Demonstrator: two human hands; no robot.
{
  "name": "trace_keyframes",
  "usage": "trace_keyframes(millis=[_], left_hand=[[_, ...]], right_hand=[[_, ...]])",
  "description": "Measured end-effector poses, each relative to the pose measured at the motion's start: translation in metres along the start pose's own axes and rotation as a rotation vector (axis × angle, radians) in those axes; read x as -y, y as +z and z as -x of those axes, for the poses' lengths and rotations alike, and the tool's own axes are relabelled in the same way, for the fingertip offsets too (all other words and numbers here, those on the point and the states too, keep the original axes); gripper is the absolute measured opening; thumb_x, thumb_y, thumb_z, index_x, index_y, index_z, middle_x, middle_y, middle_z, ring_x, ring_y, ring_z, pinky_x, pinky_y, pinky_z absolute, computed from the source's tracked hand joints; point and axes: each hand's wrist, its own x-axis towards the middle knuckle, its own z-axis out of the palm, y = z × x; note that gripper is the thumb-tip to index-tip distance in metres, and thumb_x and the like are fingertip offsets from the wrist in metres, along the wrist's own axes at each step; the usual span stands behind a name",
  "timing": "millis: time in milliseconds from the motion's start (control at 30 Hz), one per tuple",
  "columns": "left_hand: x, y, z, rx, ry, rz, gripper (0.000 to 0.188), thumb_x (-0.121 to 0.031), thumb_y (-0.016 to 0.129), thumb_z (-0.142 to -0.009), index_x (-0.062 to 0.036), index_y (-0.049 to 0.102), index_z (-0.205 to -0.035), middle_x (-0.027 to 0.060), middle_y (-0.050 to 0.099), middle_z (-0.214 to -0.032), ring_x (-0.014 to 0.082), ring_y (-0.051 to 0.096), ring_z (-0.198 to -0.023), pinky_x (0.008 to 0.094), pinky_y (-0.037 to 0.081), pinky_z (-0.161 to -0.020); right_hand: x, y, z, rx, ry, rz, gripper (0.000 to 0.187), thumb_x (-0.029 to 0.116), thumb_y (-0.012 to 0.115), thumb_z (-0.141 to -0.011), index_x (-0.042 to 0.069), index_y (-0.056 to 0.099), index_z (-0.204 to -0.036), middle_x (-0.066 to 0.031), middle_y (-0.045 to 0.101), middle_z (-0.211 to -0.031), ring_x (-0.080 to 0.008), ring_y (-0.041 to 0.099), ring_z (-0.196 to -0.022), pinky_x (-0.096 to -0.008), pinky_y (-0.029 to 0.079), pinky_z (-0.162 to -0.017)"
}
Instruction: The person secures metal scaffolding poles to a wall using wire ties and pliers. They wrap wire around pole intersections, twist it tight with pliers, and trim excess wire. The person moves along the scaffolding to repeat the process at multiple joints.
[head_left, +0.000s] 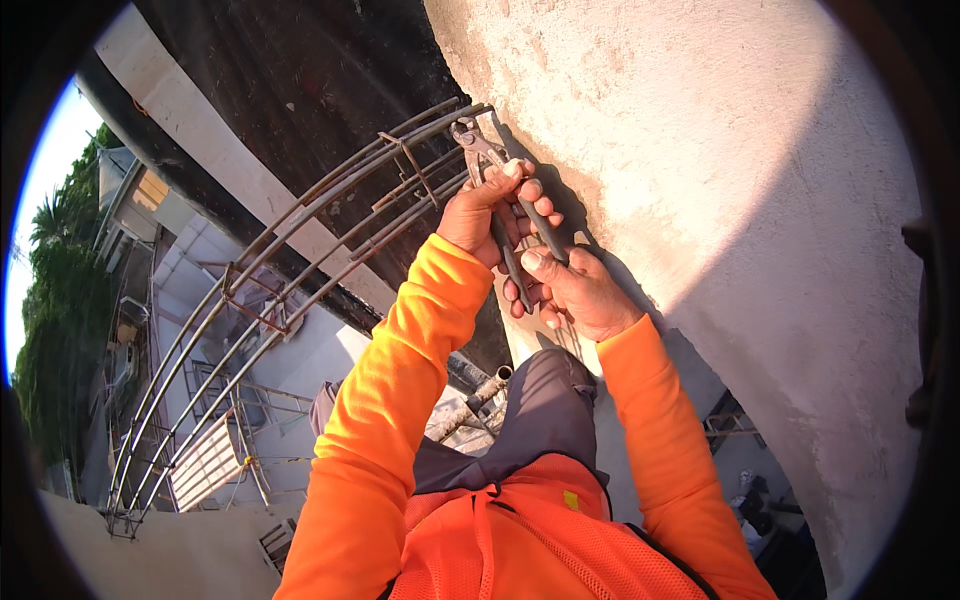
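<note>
Both of my hands are on a pair of steel end-cutting pincers (481, 150) with long dark handles. My left hand (472, 216) is wrapped round the upper handles just below the pivot, its thumb laid along the tool. Lower down, my right hand (592, 297) has its thumb and fingers closed about the handle ends, which stand a little apart. The jaws point up and left, close to the tip of a curved rebar cage (345, 242). Whether they touch a bar or wire, I cannot tell.
A rough plastered wall (720, 190) rises at the right, half in shadow. The cage bends away to the lower left over a drop. Between my legs is a scaffold pipe with a coupler (490, 388). Trees (65, 300) and buildings stand far left.
</note>
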Motion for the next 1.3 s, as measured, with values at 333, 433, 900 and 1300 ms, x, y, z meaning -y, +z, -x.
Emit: trace_keyframes(millis=[333, 433, 900, 1300], left_hand=[[0.025, 0.052, -0.028, -0.869, 0.163, -0.399, 0.019, -0.02, 0.072, -0.1, -0.0025, 0.065, -0.1, 0.0088, 0.067, -0.086, 0.0232, 0.071, -0.076, 0.0408, 0.061, -0.066], [0.014, 0.043, -0.014, -0.623, 0.072, -0.62, 0.028, -0.03, 0.075, -0.099, -0.0046, 0.064, -0.103, 0.0092, 0.068, -0.087, 0.0226, 0.07, -0.078, 0.0397, 0.059, -0.069], [0.032, 0.027, -0.025, -0.76, 0.148, -0.46, 0.022, -0.018, 0.071, -0.1, 0.0022, 0.065, -0.095, 0.0066, 0.064, -0.074, 0.0204, 0.063, -0.059, 0.0381, 0.055, -0.054], [0.012, 0.027, 0.017, -0.647, 0.038, -1.231, 0.045, -0.033, 0.075, -0.099, 0.0023, 0.05, -0.11, 0.0118, 0.063, -0.084, 0.0251, 0.067, -0.071, 0.0393, 0.059, -0.069]], right_hand=[[-0.009, 0.059, -0.018, -0.945, -0.262, 1.506, 0.049, 0.023, 0.07, -0.092, -0.003, 0.058, -0.132, -0.0247, 0.066, -0.107, -0.0424, 0.066, -0.105, -0.0527, 0.053, -0.086], [-0.016, 0.029, -0.017, -0.767, -0.35, 1.359, 0.034, 0.02, 0.067, -0.094, -0.003, 0.063, -0.119, -0.0258, 0.071, -0.088, -0.0503, 0.068, -0.085, -0.0582, 0.053, -0.075], [-0.003, 0.053, 0.0, -0.695, -0.355, 1.292, 0.062, 0.022, 0.08, -0.084, -0.01, 0.054, -0.13, -0.0264, 0.071, -0.105, -0.0511, 0.069, -0.092, -0.0575, 0.056, -0.086], [-0.054, 0.018, -0.025, 0.067, -0.124, -0.027, 0.04, 0.025, 0.075, -0.097, 0.002, 0.061, -0.127, -0.0091, 0.073, -0.103, -0.0156, 0.071, -0.09, -0.027, 0.056, -0.07]])
